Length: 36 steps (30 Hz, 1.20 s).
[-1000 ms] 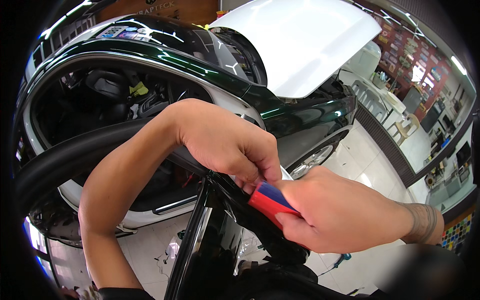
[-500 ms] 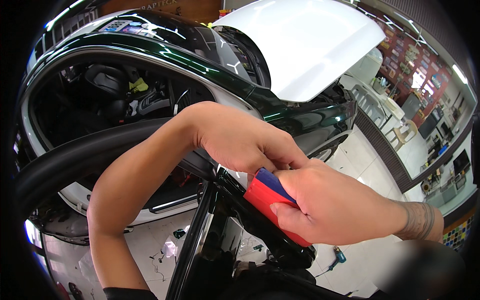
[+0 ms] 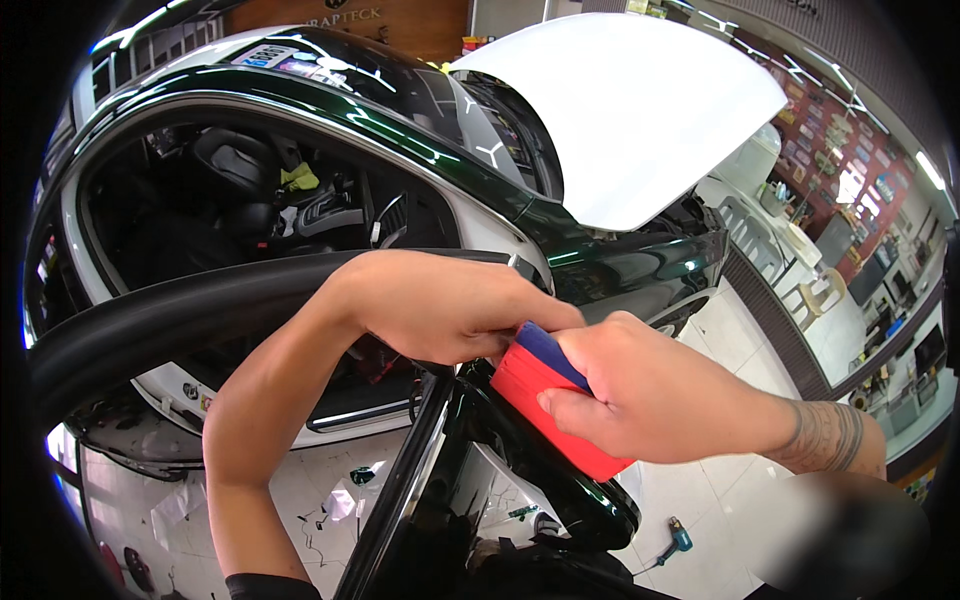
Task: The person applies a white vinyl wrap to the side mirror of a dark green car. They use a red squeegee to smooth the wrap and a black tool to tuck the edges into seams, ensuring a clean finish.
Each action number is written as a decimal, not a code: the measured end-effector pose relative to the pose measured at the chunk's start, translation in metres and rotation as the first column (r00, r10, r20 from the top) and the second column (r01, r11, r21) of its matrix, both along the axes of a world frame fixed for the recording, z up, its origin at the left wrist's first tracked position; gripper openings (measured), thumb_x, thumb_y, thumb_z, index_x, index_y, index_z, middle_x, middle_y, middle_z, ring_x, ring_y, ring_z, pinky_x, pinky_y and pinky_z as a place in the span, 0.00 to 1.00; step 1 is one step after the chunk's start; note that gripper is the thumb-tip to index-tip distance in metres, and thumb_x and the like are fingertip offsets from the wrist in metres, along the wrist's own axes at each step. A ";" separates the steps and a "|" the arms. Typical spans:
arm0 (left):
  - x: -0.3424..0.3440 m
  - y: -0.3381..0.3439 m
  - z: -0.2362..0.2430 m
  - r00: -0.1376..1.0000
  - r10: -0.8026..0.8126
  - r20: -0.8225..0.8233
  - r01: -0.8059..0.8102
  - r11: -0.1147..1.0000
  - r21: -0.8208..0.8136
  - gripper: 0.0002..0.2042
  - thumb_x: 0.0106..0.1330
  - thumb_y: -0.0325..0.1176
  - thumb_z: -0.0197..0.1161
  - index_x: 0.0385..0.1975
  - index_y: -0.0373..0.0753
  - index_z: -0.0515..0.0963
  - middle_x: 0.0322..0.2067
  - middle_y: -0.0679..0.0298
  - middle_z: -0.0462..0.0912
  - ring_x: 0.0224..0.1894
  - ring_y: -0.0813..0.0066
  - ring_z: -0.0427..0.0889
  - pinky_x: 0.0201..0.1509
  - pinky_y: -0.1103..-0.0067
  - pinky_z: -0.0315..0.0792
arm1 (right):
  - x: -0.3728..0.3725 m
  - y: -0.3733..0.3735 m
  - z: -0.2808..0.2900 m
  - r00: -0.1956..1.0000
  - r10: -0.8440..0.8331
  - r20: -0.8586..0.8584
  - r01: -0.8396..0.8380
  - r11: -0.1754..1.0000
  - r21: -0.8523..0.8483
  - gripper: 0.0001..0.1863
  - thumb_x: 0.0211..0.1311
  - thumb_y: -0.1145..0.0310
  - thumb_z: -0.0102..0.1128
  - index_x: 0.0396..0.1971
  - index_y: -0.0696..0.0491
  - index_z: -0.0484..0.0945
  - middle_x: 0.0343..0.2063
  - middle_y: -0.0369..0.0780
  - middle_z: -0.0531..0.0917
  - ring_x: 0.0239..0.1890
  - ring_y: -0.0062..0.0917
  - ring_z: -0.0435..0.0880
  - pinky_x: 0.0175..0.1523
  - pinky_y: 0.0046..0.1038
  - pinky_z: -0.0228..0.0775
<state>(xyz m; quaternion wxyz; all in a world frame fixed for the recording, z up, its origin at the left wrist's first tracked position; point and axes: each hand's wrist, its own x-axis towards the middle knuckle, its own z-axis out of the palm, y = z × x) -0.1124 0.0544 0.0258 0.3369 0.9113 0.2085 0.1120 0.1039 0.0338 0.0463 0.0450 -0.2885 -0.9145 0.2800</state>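
Tightest spot is right in the middle: left hand (image 3: 455, 310) and right hand (image 3: 650, 390) crowd together at the red-and-blue tool (image 3: 560, 410), so zero passage there that I can see. Dark glossy door panel (image 3: 595, 510) blocks things underneath, and the black arched frame (image 3: 170, 310) walls off the left (left forearm (image 3: 265, 420) crosses it too). Beyond that arch, the cabin opening (image 3: 150, 225) gives room to reach in. There's open air between left forearm and door panel, and between right forearm (image 3: 770, 430) and the green fender (image 3: 615, 280). The blurred dark shape (image 3: 850, 540) hides the lower-right corner.
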 end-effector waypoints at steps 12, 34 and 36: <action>-0.029 -0.027 -0.025 0.927 0.349 0.141 -0.370 0.913 0.174 0.08 0.60 0.20 0.63 0.39 0.34 0.81 0.36 0.58 0.80 0.36 0.63 0.81 0.39 0.73 0.74 | 0.011 0.005 0.023 0.994 0.007 0.112 0.009 0.990 -0.143 0.15 0.60 0.66 0.54 0.29 0.66 0.73 0.23 0.53 0.81 0.25 0.45 0.82 0.35 0.36 0.75; -0.017 -0.040 -0.006 0.909 0.415 0.043 -0.417 0.907 0.060 0.04 0.58 0.21 0.66 0.31 0.34 0.79 0.31 0.62 0.79 0.32 0.66 0.80 0.36 0.76 0.73 | -0.005 0.042 -0.017 0.965 0.204 -0.163 -0.229 0.961 -0.155 0.07 0.63 0.75 0.52 0.36 0.60 0.78 0.42 0.44 0.73 0.46 0.33 0.76 0.53 0.30 0.69; -0.019 -0.035 -0.005 0.924 0.375 0.074 -0.380 0.922 0.075 0.04 0.58 0.21 0.66 0.30 0.33 0.78 0.31 0.61 0.78 0.31 0.66 0.79 0.36 0.76 0.73 | -0.007 0.034 -0.011 0.979 0.163 -0.123 -0.177 0.978 -0.114 0.07 0.64 0.75 0.53 0.36 0.60 0.78 0.43 0.45 0.74 0.47 0.34 0.76 0.53 0.31 0.69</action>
